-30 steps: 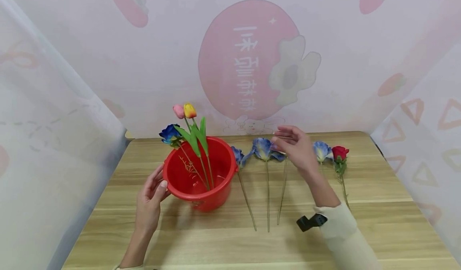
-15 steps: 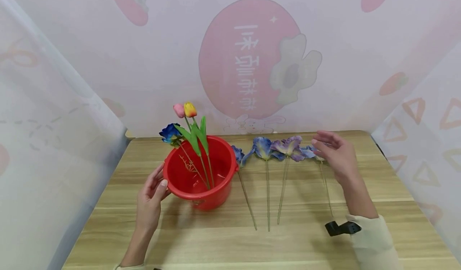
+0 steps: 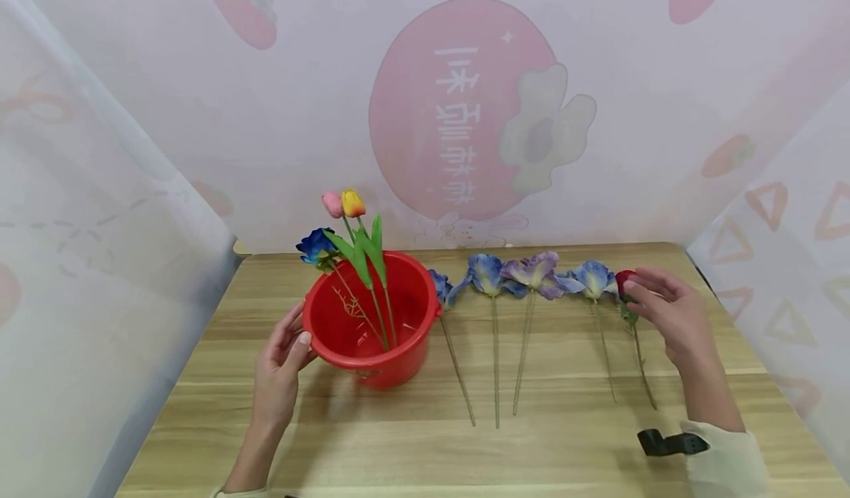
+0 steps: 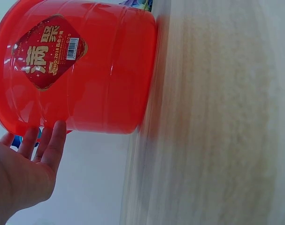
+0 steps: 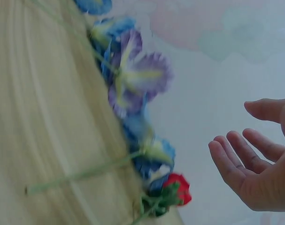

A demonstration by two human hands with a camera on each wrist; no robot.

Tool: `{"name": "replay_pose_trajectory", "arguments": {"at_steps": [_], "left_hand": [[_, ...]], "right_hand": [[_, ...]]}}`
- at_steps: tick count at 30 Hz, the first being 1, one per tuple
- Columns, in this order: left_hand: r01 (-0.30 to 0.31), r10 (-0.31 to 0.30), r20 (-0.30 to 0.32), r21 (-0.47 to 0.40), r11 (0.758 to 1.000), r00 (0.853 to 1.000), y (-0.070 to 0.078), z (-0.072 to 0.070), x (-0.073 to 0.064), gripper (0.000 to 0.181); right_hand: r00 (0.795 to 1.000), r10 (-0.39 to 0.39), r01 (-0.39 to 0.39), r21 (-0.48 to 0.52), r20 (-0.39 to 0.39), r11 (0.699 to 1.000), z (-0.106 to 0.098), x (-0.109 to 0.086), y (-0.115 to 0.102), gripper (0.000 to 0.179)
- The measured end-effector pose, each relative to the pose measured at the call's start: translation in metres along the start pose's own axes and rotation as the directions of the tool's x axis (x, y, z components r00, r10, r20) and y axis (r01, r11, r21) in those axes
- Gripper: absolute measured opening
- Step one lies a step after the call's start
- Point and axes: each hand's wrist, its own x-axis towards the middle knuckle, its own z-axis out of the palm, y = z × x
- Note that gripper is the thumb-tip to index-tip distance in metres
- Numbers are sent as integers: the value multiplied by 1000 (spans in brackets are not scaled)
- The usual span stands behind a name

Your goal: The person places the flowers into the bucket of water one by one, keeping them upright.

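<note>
A red bucket (image 3: 378, 369) stands left of centre on the table. My left hand (image 3: 277, 376) holds its left side, thumb at the rim and fingers along the outer wall. In the left wrist view these fingers lie near the upper wall. Inside the bucket stand a blue rose (image 3: 316, 247), a pink tulip (image 3: 333, 204) and a yellow-orange tulip (image 3: 353, 203). My right hand (image 3: 677, 321) hovers with loosely bent fingers by a red rose (image 5: 181, 188), partly covering its bloom in the head view. Nothing is between the right fingers in the right wrist view.
Left of the red rose lie several iris-like flowers in a row: a purple one (image 3: 533, 273), a blue one (image 3: 593, 280) and another blue one (image 3: 488, 273). Their stems point toward the table's front (image 3: 531, 454). A printed cloth wall (image 3: 305, 99) rises behind.
My right hand has moved right, from over the purple flower, past the right-hand blue flower, to the red rose. My left hand stays on the bucket.
</note>
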Motion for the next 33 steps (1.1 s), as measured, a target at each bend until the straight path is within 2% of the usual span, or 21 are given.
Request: {"name": "replay_pose_trajectory", "arguments": {"at_steps": [6, 9, 11, 14, 17, 25, 33], "left_hand": [[-12, 12, 9, -10, 1000, 1000, 1, 1, -1, 49], [-9, 10, 8, -15, 1000, 1000, 1, 1, -2, 49], [-5, 5, 4, -7, 1000, 1000, 1, 1, -2, 49], [1, -1, 0, 10, 1000, 1000, 2, 1, -2, 49], [5, -5, -1, 21, 1000, 1000, 2, 1, -2, 49], [17, -17, -7, 22, 1000, 1000, 0, 1, 0, 49], [4, -4, -6, 13, 1000, 1000, 0, 1, -1, 49]], "right_hand": [[999, 43, -43, -3, -4, 999, -21, 2, 14, 22], [997, 75, -75, -87, 0, 993, -29, 3, 21, 25], [995, 101, -100, -176, 0, 979, -34, 5, 27, 36], [991, 130, -123, -311, 3, 942, -40, 6, 35, 60], [990, 140, -123, -371, 17, 920, -47, 7, 43, 69], [982, 177, -130, -438, 67, 890, -59, 9, 57, 69], [977, 181, -104, -495, 111, 863, -59, 13, 68, 69]]}}
